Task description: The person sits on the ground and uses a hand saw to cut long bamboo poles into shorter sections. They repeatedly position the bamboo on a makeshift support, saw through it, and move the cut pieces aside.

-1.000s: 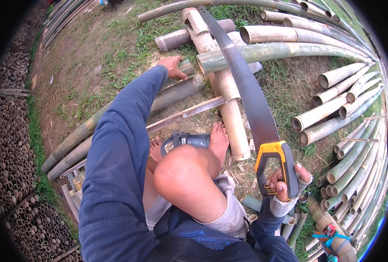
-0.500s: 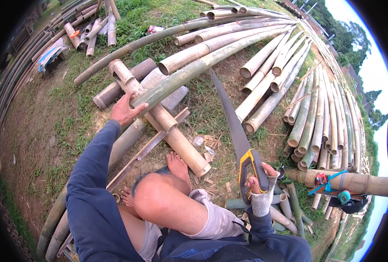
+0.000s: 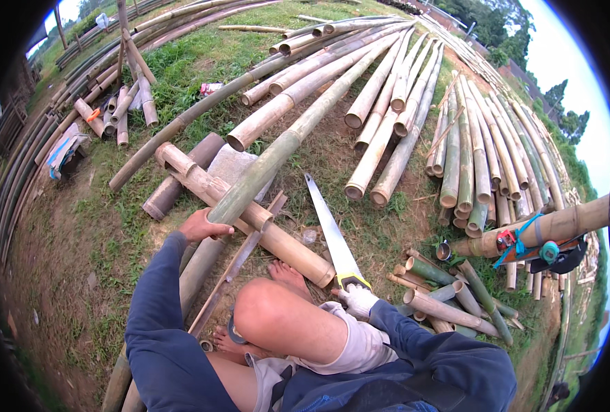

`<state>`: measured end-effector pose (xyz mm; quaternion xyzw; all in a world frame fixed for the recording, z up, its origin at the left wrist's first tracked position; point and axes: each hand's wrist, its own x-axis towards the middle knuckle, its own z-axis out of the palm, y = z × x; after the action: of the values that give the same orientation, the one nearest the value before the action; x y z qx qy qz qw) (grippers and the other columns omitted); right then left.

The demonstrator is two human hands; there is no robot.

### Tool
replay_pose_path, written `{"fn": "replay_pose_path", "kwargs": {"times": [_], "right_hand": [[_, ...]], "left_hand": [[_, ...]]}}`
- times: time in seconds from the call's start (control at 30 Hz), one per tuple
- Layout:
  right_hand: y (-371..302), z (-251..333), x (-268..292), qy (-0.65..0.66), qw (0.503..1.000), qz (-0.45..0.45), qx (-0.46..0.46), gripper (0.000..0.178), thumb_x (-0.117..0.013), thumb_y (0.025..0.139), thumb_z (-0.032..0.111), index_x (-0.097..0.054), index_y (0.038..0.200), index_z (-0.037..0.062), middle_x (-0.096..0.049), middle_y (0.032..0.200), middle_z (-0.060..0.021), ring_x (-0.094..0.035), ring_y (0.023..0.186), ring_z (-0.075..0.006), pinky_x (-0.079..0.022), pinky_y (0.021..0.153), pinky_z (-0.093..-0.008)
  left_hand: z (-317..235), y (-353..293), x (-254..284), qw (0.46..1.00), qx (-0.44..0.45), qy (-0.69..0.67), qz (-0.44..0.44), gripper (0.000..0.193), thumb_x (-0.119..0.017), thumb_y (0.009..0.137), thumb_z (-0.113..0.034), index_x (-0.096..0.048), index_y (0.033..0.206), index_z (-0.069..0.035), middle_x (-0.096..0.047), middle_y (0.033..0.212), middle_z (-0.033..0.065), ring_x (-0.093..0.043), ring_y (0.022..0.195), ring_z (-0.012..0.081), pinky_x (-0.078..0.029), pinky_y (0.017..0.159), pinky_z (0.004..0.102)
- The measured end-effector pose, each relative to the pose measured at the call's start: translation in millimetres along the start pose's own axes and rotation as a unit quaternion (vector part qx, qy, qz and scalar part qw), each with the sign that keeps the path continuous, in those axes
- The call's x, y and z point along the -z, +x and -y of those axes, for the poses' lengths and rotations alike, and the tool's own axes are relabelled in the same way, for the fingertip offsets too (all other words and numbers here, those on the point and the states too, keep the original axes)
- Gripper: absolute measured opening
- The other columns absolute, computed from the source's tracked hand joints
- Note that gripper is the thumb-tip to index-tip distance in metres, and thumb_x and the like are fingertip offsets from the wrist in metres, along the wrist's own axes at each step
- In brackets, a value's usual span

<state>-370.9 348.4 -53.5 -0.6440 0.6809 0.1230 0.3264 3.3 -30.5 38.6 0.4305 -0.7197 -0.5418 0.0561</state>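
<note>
My left hand grips the near cut end of a long green bamboo pole, thumb over its rim. The pole lies across a thick notched bamboo piece and stretches away to the far right. In my right hand, which wears a whitish fingerless glove, is a hand saw with a yellow and black handle. The blade points away from me, right of the pole and apart from it. My right fingers are partly hidden behind the handle and glove.
A dark bamboo length and a grey stone block lie beneath the notched piece. Several long poles fan out ahead. Short offcuts are heaped at right, under a raised horizontal pole. My bare foot is near the notched piece.
My right hand has come down and to the left, turning over, and the saw now sits lower with its blade catching the light. My left hand keeps its hold on the pole.
</note>
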Motion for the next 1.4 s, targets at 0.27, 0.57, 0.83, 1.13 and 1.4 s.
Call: {"fn": "replay_pose_path", "kwargs": {"times": [0.27, 0.57, 0.83, 1.13, 1.4], "right_hand": [[29.8, -2.6, 10.8, 0.075, 0.994, -0.08, 0.011, 0.076, -0.084, 0.084, 0.042, -0.058, 0.15, 0.0143, -0.065, 0.129, -0.0268, -0.064, 0.122, -0.0469, -0.054, 0.101, -0.054], [76.6, 20.0, 29.9, 0.118, 0.974, -0.137, 0.134, 0.072, -0.08, 0.091, 0.039, -0.055, 0.153, 0.0125, -0.064, 0.13, -0.027, -0.06, 0.125, -0.0481, -0.051, 0.103, -0.0535], [101.4, 34.3, 5.6, 0.096, 0.967, -0.148, 0.184, 0.04, -0.077, 0.09, 0.031, -0.059, 0.112, 0.0026, -0.063, 0.111, -0.025, -0.062, 0.107, -0.0469, -0.049, 0.09, -0.0566], [101.0, 42.2, 0.9, 0.195, 0.964, -0.143, 0.114, 0.047, -0.078, 0.093, 0.034, -0.063, 0.122, 0.0007, -0.064, 0.112, -0.026, -0.064, 0.108, -0.0464, -0.051, 0.094, -0.0531], [187.0, 86.8, 54.9, 0.645, 0.754, -0.113, 0.05, 0.091, -0.084, 0.095, 0.042, -0.036, 0.164, 0.0061, -0.051, 0.152, -0.0143, -0.06, 0.128, -0.0254, -0.056, 0.097, -0.0421]], "left_hand": [[55.3, -151.2, 9.2, 0.997, 0.061, 0.04, 0.028, 0.117, -0.096, 0.069, -0.055, -0.048, 0.154, 0.01, -0.059, 0.15, 0.0269, -0.054, 0.143, 0.0372, -0.035, 0.124, 0.0432], [142.0, -312.7, 33.1, 0.966, 0.216, -0.123, -0.078, 0.105, -0.101, 0.063, -0.029, -0.053, 0.152, -0.001, -0.064, 0.143, 0.0126, -0.059, 0.132, 0.0273, -0.039, 0.119, 0.0395], [160.8, -329.5, 21.5, 0.961, 0.223, -0.072, -0.145, 0.107, -0.102, 0.062, -0.037, -0.054, 0.15, -0.002, -0.065, 0.141, 0.0155, -0.063, 0.13, 0.0298, -0.045, 0.116, 0.0437], [57.3, -224.8, 5.7, 0.936, 0.054, 0.285, -0.2, 0.088, -0.095, 0.075, -0.044, -0.058, 0.146, -0.007, -0.066, 0.137, 0.0197, -0.063, 0.129, 0.0379, -0.051, 0.111, 0.0508], [-31.6, -185.6, -39.0, 0.961, -0.068, 0.268, -0.008, 0.065, -0.086, 0.086, -0.034, -0.061, 0.14, -0.007, -0.068, 0.125, 0.0185, -0.067, 0.117, 0.0369, -0.054, 0.102, 0.0473]]}}
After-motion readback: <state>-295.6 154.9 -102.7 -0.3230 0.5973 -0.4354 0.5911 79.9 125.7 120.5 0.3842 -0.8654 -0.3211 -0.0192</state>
